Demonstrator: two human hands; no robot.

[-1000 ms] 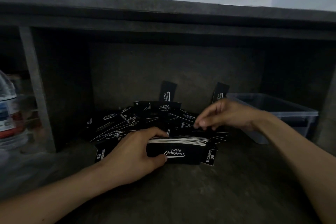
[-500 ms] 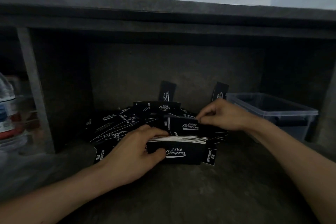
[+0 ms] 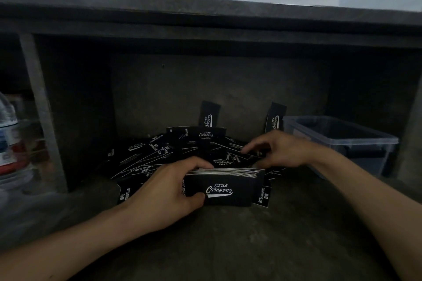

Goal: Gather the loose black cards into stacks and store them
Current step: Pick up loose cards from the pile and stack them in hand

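Observation:
A stack of black cards [image 3: 228, 187] printed "Club Camping" stands on edge on the dark shelf floor, and my left hand [image 3: 169, 191] grips its left end, thumb on the front face and fingers over the top. Behind it lies a loose pile of black cards [image 3: 159, 153]. My right hand [image 3: 278, 150] hovers low over the pile's right part, its fingertips pinching a single black card [image 3: 237, 157] just behind the stack. Two more cards, one [image 3: 209, 114] and another [image 3: 275, 118], lean upright against the back wall.
A clear plastic bin [image 3: 342, 141] sits at the right of the shelf compartment. A grey upright divider [image 3: 41, 109] bounds the left side, with a water bottle [image 3: 9, 139] beyond it. The shelf's top board [image 3: 205, 18] overhangs the compartment.
My right hand lifted a card from the pile half a second ago and has now lowered it toward the back of the stack. My left hand and the stack have stayed put.

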